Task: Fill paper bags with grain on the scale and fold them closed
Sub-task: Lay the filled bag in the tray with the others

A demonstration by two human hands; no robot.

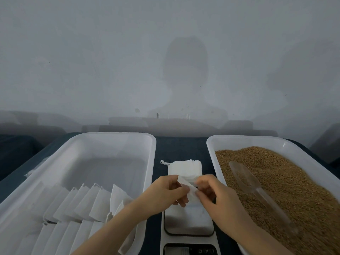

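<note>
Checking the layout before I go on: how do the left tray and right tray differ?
The left tray holds rows of white bags; the right tray holds brown grain. A clear scoop lies in the right tray, none in the left. Both are white, rectangular, flanking the scale.

A makeshift packing station stood against a plain grey wall: a dark-covered table held a white tray of folded paper bags, a second tray of brown grain with a clear scoop, and a digital scale between them. Whether home or workshop was unclear.
</note>
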